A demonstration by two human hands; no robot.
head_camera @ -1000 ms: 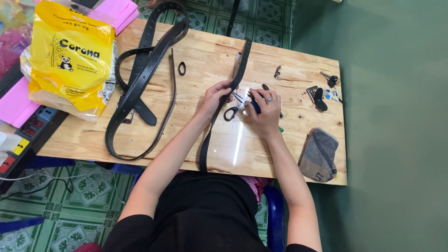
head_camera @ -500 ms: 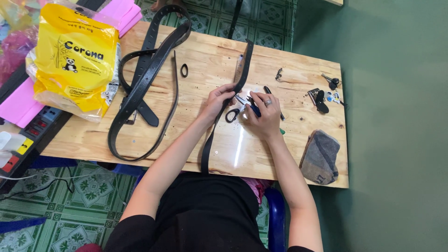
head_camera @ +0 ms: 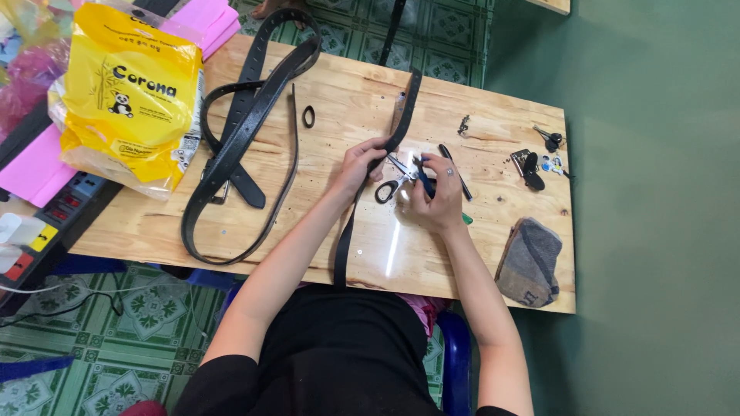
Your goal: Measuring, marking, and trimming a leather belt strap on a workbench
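Pinching black belt point(head_camera: 385, 146) with left hand point(head_camera: 361, 163), grip closed on it; right hand point(head_camera: 436, 192) at 3 o'clock, grip closed on pliers point(head_camera: 422, 174), over tabletop point(head_camera: 347, 100).

matt black leather belt point(head_camera: 385, 146), pale raw wood table point(head_camera: 493, 254), glossy plastic bag point(head_camera: 127, 92)

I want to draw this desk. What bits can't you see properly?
Head view only:
- Tool in the right hand: its fingers cover most of it.
- Black belt: the far end runs off the top edge.
- Small metal bits by the table's right side: too tiny to tell.
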